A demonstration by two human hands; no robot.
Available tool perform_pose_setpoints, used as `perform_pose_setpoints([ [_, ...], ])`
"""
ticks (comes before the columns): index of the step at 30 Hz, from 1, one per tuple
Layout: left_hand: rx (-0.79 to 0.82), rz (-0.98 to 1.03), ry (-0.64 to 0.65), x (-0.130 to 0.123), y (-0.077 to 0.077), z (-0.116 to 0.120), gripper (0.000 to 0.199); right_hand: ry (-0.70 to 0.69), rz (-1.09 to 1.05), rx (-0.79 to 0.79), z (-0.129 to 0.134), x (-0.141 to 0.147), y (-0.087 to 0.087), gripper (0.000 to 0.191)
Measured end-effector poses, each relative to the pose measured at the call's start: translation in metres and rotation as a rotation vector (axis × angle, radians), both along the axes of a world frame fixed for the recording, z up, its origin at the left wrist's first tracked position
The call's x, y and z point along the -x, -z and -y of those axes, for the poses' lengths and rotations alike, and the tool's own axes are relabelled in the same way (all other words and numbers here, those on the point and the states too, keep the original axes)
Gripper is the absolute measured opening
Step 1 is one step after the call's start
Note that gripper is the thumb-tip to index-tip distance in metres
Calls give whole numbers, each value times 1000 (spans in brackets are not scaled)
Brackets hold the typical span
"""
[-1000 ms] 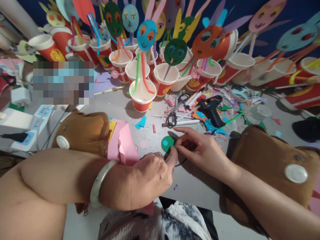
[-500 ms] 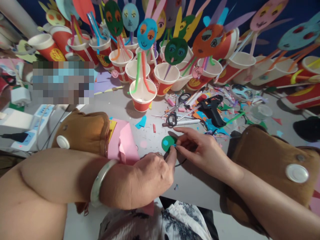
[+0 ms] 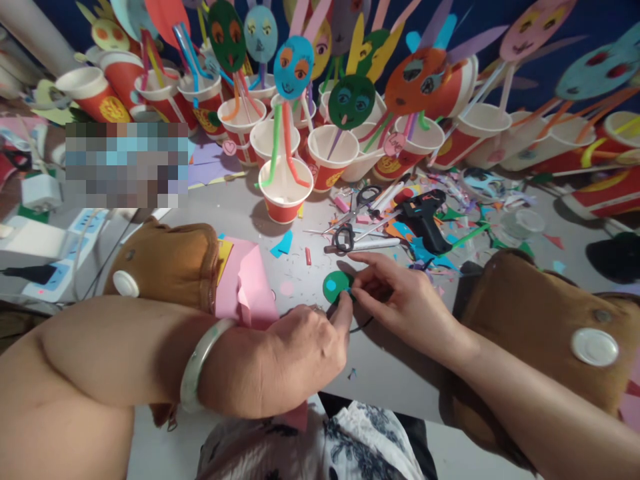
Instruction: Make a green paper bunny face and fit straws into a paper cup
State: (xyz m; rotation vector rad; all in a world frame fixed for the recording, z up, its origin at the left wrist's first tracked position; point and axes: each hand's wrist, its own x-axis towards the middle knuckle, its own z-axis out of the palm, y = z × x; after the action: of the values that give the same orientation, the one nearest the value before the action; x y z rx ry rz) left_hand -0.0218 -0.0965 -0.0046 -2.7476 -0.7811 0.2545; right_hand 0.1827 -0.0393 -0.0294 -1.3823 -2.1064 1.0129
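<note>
A green paper oval (image 3: 334, 285) with a light-blue dot on its left half lies on the table in front of me. My left hand (image 3: 313, 347), a pale bracelet on its wrist, is closed, its index fingertip pressing the oval's lower right edge; its other fingers are mostly hidden. At the right edge of the oval, my right hand (image 3: 395, 293) has thumb and index finger pinched on a tiny blue paper piece (image 3: 350, 291). Just left of the oval is a pale pink paper circle (image 3: 287, 288).
Brown pouches (image 3: 165, 263) flank my arms, with pink paper (image 3: 245, 280) by the left one. Scissors (image 3: 350, 230), a black glue gun (image 3: 427, 217) and scraps lie ahead. Red-and-white paper cups (image 3: 285, 190) with paper faces on straws stand behind. A power strip (image 3: 63, 257) sits left.
My right hand has shifted very slightly at the oval's right edge, and less of the blue piece shows. My left hand stays where it was.
</note>
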Motion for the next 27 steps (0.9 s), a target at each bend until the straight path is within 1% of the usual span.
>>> perform_pose_setpoints([
  [6,-11,37,-12,5,-3,3,51,3,26,-31,0,2,-1,38],
  [10,14,3,-7,6,-7,2,51,-3,34,-42,1,2,-2,38],
  [15,109,-17,21,3,-12,-5,52,-12,53,-54,0,3,-1,39],
  [19,203,-57,71,-1,-16,-11,56,2,47,-92,2,3,-1,36],
  [21,227,-71,82,-2,-18,-13,63,28,27,-150,4,2,-4,32],
  [22,238,-79,82,-1,-19,-13,71,40,19,-185,5,0,-7,31],
  [24,251,-91,82,0,-17,-12,93,53,14,-265,8,-4,-13,26],
  [25,265,-95,88,0,-15,-11,104,48,22,-314,9,-6,-17,23],
  [27,322,-84,68,1,-8,-8,114,-8,74,-423,12,-12,-23,18],
])
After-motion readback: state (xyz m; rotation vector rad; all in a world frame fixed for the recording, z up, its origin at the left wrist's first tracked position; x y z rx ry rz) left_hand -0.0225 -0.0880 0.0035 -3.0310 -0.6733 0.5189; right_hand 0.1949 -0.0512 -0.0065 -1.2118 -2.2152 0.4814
